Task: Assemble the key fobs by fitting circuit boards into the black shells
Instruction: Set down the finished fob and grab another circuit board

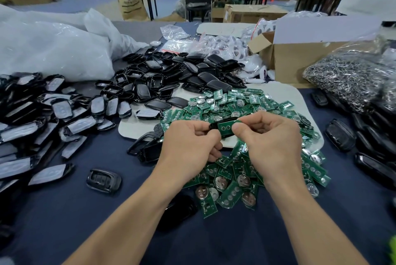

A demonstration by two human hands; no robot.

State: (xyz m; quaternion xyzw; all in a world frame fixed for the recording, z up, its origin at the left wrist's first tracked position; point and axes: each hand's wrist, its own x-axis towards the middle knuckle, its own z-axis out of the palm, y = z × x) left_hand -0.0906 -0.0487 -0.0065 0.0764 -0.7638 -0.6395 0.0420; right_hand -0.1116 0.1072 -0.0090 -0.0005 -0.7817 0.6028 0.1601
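Circuit board (227,128), one, sits in one black shell (212,126) at centre; left hand (188,146) pinches shell, right hand (272,142) pinches board.

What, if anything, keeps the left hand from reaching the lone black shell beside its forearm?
Probably yes: the lone black shell lies apart on the blue cloth, nothing over it. But the left hand grips a second shell.
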